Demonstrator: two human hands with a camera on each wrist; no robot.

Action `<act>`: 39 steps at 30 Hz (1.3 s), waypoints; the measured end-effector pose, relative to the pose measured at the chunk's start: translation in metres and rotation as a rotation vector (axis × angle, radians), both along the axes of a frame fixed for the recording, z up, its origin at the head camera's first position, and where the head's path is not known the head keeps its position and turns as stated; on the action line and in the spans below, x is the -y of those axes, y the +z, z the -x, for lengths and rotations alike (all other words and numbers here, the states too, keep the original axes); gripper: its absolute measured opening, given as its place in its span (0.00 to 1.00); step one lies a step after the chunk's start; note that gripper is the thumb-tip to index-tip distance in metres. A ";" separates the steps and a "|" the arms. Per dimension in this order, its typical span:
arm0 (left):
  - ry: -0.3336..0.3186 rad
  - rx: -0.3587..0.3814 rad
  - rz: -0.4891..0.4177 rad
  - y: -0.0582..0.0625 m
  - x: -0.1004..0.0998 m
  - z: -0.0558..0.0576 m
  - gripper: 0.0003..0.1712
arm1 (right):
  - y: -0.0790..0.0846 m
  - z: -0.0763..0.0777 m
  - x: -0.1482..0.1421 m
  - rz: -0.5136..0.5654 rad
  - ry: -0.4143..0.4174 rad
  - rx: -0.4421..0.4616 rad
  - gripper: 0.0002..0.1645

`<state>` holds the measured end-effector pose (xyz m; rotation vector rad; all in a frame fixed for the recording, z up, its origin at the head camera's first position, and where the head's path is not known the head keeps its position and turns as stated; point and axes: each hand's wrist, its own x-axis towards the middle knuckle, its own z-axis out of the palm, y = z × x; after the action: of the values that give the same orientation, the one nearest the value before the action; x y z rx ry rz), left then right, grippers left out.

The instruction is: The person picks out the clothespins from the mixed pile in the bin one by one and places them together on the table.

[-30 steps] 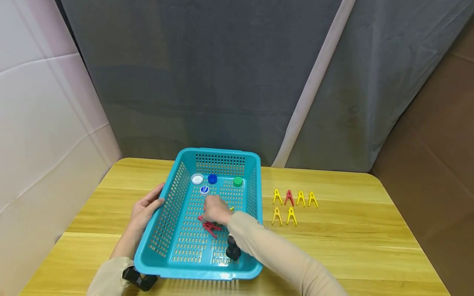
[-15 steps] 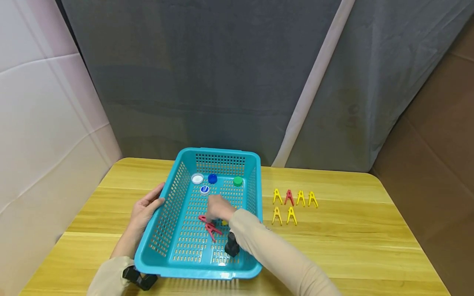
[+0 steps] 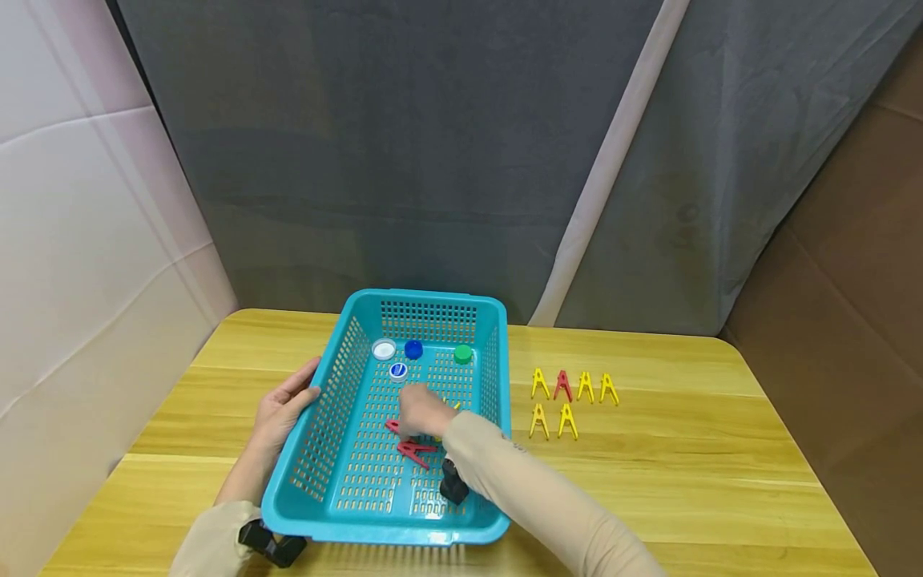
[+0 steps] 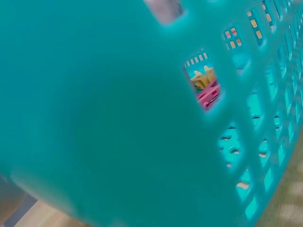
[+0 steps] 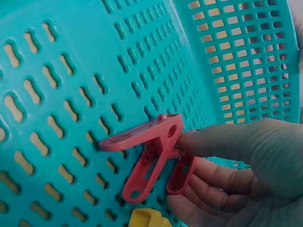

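In the head view a turquoise plastic basket stands tilted on the table. My left hand holds its left rim, thumb on the edge and fingers outside. Inside the basket my right hand is down among plastic clothespins, thumb and fingers around a red clothespin. Another red clothespin lies against the thumb tip in the right wrist view. A yellow clothespin shows at the bottom of that view; others are partly hidden by the hand. The left wrist view is mostly filled by the basket wall.
Farther up in the basket lie a white cap, two blue caps, one dark and one blue-and-white, and a green cap. Right of the basket, several yellow clothespins and a red clothespin stand in two rows on the wooden table.
Within the basket, my right hand shifts slightly among the clothespins, and the nearer red clothespin has turned and moved a little. My left hand and the basket stay put.
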<state>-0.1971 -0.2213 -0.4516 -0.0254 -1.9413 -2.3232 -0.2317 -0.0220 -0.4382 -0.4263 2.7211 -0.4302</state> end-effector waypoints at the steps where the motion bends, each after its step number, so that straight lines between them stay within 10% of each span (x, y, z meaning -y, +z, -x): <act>1: 0.001 0.000 0.002 0.000 0.000 0.000 0.27 | 0.000 0.000 0.000 0.000 0.005 -0.007 0.19; 18: 0.008 0.029 0.008 0.001 -0.001 0.001 0.29 | 0.029 0.000 -0.015 0.348 -0.048 -0.031 0.18; 39: 0.002 0.022 0.007 0.001 0.000 0.000 0.28 | 0.077 -0.001 -0.070 0.478 -0.131 -0.152 0.07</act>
<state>-0.1970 -0.2208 -0.4511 0.0016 -1.9588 -2.3246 -0.2306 0.0480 -0.3613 -0.4139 2.7854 -1.1371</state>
